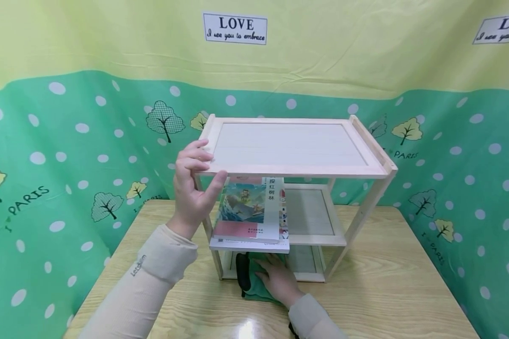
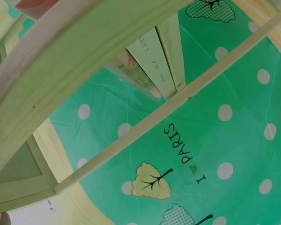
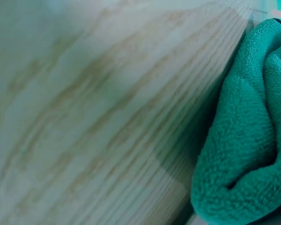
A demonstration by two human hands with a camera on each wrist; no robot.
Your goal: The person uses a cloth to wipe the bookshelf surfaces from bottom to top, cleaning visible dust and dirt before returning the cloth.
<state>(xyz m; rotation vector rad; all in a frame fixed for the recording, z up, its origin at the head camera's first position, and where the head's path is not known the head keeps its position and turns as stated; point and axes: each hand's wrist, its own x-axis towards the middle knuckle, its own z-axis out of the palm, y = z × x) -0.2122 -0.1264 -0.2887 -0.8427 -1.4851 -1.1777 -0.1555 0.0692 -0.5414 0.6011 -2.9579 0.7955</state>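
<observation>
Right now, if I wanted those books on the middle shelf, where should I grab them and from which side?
Come from the front and grip the near edge of the bottom book, so the other books ride on top. That edge juts past the middle shelf, so there's probably space underneath. The top shelf hangs over the far end, so from above looks harder.

The pale wooden three-tier rack [image 1: 294, 143] stood upright in the middle of the head view, slightly right of centre. Low in the frame, near the centre, a fluffy green cloth [image 1: 256, 290] lay thickly folded, jutting past the rack's bottom front edge.
</observation>
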